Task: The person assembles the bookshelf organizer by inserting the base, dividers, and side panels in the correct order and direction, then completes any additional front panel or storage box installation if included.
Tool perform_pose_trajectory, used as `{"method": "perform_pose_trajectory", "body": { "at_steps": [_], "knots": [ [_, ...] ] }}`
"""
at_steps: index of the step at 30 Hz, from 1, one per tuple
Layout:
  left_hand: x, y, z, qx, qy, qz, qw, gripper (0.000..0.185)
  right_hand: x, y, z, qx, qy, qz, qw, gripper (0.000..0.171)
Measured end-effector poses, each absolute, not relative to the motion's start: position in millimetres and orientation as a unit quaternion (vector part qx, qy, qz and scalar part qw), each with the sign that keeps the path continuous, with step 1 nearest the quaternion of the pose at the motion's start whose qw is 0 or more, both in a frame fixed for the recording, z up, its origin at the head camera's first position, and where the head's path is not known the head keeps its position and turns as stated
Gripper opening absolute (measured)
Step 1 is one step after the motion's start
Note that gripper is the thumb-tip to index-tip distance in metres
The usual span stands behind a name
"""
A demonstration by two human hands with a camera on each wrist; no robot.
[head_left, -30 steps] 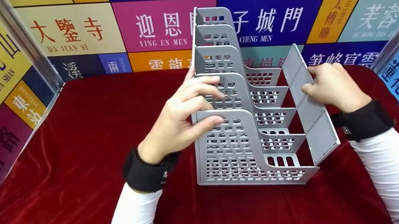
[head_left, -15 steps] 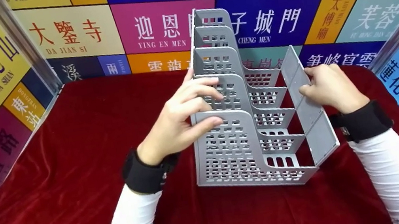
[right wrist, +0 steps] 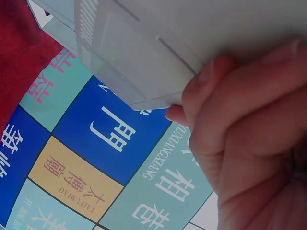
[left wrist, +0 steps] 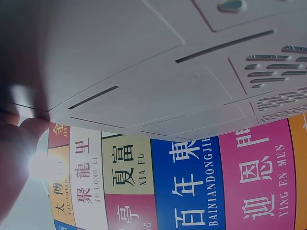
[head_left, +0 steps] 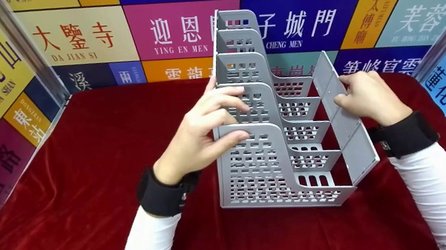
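A grey plastic file organizer (head_left: 256,164) with perforated dividers stands upright on the red cloth. My left hand (head_left: 197,131) holds the top of its tall left side, fingers and thumb bent over the edge. In the left wrist view, part of that hand (left wrist: 19,153) shows beside the smooth outer face of the organizer (left wrist: 144,96). My right hand (head_left: 373,96) grips a long grey panel (head_left: 346,123) along the organizer's low right side, its thumb on the inner face. The panel leans outward; whether its lower edge is joined is unclear. In the right wrist view, curled fingers (right wrist: 206,91) press the panel's outer face.
Dark red cloth (head_left: 83,201) covers the table. Printed sign boards (head_left: 189,23) with large characters stand upright behind and at both sides, with metal posts (head_left: 29,48) at the corners.
The head view has shifted very slightly. Both hands, the organizer and the panel hold nearly the same positions, the panel's far end perhaps a touch closer to the organizer.
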State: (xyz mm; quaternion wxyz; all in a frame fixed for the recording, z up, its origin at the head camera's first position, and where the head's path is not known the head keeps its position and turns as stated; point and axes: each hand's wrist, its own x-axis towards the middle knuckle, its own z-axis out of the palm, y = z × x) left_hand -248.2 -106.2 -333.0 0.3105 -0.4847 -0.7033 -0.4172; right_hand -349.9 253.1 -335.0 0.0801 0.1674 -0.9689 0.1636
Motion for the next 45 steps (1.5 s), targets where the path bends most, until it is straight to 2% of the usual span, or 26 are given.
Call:
{"method": "perform_pose_trajectory", "body": {
  "at_steps": [5, 12, 20, 25, 31, 35, 40, 45],
  "knots": [
    [-247.7, -106.2, -333.5, -0.484, -0.705, -0.416, 0.309, 0.032, -350.5, 253.2, -336.5, 0.166, -0.969, 0.172, 0.067, 0.035],
    [-247.6, -106.3, -333.9, -0.484, -0.705, -0.416, 0.309, 0.033, -349.9, 253.6, -337.8, 0.166, -0.969, 0.171, 0.06, 0.024],
    [-248.0, -107.1, -333.5, -0.483, -0.704, -0.417, 0.312, 0.033, -348.6, 252.3, -334.6, 0.165, -0.97, 0.168, 0.058, 0.026],
    [-248.2, -107.0, -333.0, -0.484, -0.703, -0.418, 0.312, 0.031, -349.3, 254.4, -333.2, 0.178, -0.969, 0.152, 0.072, 0.005],
    [-248.1, -107.1, -332.7, -0.484, -0.703, -0.42, 0.308, 0.024, -350.8, 253.8, -335.8, 0.193, -0.966, 0.144, 0.089, 0.013],
    [-247.9, -107.1, -332.8, -0.482, -0.705, -0.421, 0.306, 0.024, -350.2, 252.9, -338.0, 0.194, -0.966, 0.149, 0.087, 0.003],
    [-247.3, -106.9, -333.0, -0.481, -0.707, -0.421, 0.303, 0.024, -348.4, 254.4, -339.7, 0.187, -0.966, 0.159, 0.077, 0.031],
    [-247.4, -106.9, -333.4, -0.483, -0.705, -0.421, 0.304, 0.025, -347.9, 255.8, -343.0, 0.187, -0.965, 0.165, 0.078, 0.048]
  ]
}}
